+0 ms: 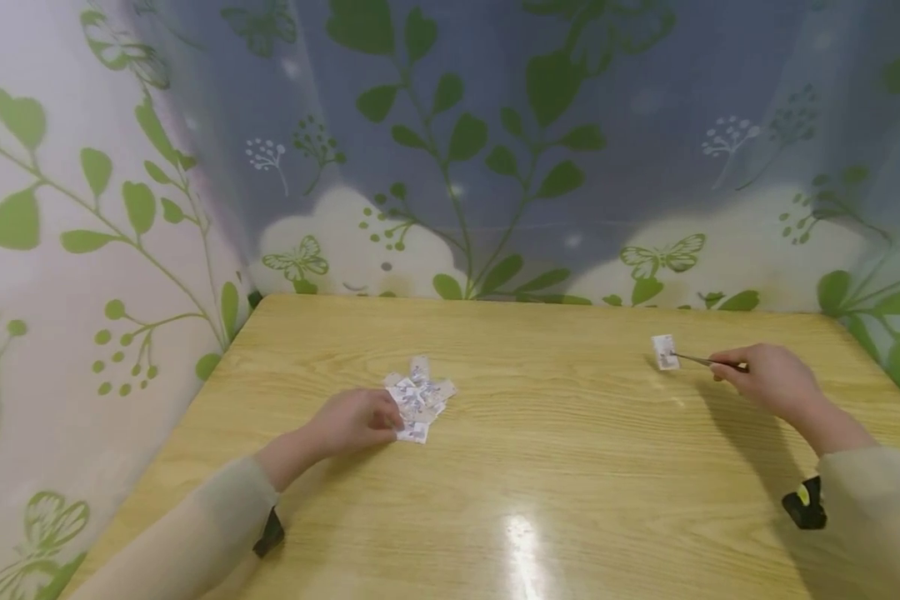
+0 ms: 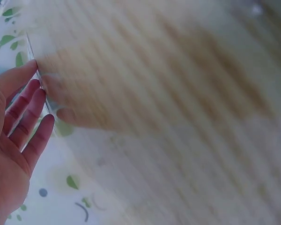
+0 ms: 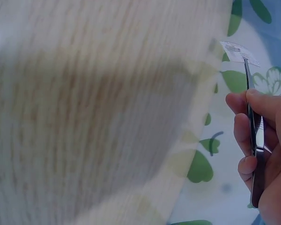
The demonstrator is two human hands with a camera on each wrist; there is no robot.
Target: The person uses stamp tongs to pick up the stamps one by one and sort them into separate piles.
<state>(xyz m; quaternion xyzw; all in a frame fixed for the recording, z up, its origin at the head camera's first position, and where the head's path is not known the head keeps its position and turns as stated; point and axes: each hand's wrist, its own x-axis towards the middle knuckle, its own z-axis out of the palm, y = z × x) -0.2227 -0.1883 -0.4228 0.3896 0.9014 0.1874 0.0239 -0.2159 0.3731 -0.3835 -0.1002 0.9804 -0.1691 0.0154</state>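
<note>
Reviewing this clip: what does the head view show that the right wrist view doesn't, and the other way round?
Only the head view shows the left hand at a pile of printed paper slips, and the person's pale sleeves.

Only the right wrist view shows the tweezers along their length to the rear end, with the right hand's fingers curled around them.

Both share the right hand, the tweezers holding a single printed slip, the wood-grain tabletop and the leaf-and-butterfly backdrop.
</note>
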